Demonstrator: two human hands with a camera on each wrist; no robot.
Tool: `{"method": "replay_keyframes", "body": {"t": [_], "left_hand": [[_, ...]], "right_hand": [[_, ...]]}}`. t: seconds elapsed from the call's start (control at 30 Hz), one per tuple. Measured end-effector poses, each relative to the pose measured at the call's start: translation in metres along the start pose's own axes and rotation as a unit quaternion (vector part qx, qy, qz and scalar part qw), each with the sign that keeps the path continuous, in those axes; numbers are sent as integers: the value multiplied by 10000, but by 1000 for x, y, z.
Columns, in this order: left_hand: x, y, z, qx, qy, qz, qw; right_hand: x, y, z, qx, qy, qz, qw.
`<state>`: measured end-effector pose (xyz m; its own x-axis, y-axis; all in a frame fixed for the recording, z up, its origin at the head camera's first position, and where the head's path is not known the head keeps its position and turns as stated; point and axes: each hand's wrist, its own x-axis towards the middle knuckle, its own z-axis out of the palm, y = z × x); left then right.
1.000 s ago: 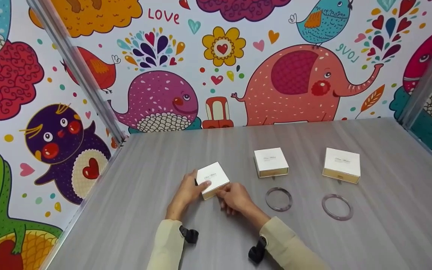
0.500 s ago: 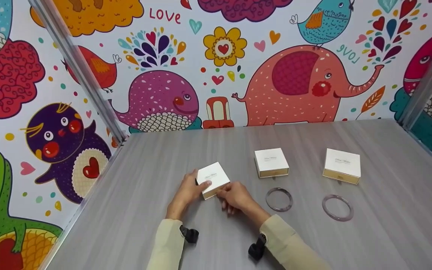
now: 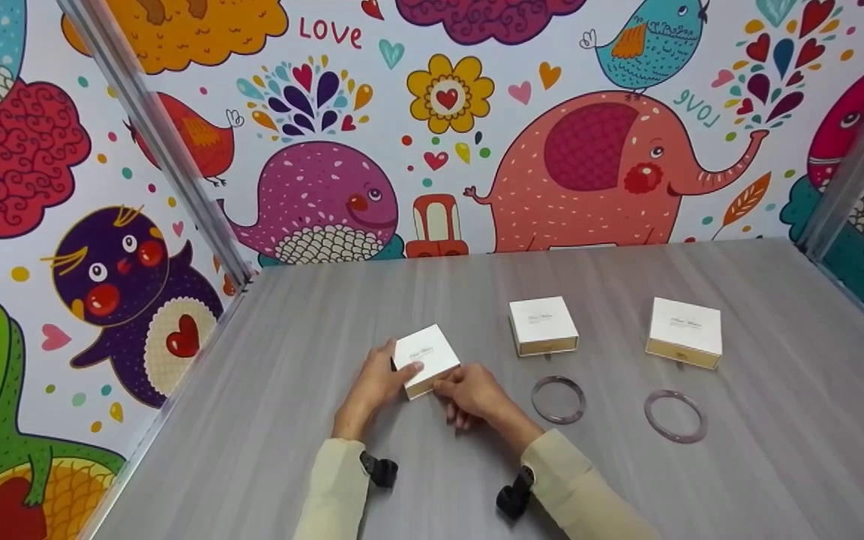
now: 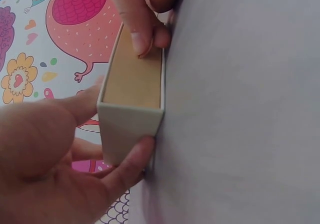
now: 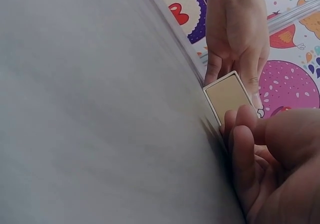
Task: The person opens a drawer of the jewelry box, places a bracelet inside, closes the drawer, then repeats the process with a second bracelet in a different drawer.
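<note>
A white drawer-style gift box point(image 3: 426, 351) with a gold front face point(image 4: 134, 78) stands at an angle on the table. My left hand point(image 3: 378, 382) grips it from the left, thumb on the lid and fingers along its side. At the gold face, my right hand point(image 3: 473, 394) has thumb and index finger pinched together; the small pull tab between them is mostly hidden. In the right wrist view, the other fingers of that hand curl beside the table surface. The drawer looks flush with its sleeve.
Two similar white boxes, a middle box point(image 3: 543, 324) and a right box point(image 3: 684, 330), stand farther right with small tabs at their fronts. Before them lie two purplish bangles, a nearer-middle bangle point(image 3: 558, 400) and a right bangle point(image 3: 676, 416). Patterned walls point(image 3: 447, 150) border the grey table point(image 3: 252, 420).
Both hands and the box stay almost where they were. My right fingers shift very slightly at the gold face; the other boxes and bangles are unmoved.
</note>
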<state>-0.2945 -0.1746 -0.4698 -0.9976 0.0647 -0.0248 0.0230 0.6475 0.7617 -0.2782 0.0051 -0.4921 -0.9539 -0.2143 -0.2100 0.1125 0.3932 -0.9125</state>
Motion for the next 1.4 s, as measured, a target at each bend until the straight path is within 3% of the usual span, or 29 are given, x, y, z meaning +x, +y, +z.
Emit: {"method": "replay_keyframes", "body": {"t": [0.23,0.43,0.73,1.0,1.2,1.4], "left_hand": [[0,5,2,328,12,-50,9994],[-1,12,6,578,186,60,9981],[-1,23,14,1512,649,97,9863],[-9,31,15,1855,1013,199,9772],[-11,45,11,1894,1130,430,9744],[-9,61,14,1362,995,361,9850]], "right_hand": [[0,2,-3,79,-88,-110,9999],[0,4,-7,197,-169,33,9997],[-1,4,-11,253,-148,151,9995],[-3,3,-16,557,-345,400,9971],[-5,4,-22,1118,-567,508,9908],[-11,-3,-38,1349,-570,483,9880]]}}
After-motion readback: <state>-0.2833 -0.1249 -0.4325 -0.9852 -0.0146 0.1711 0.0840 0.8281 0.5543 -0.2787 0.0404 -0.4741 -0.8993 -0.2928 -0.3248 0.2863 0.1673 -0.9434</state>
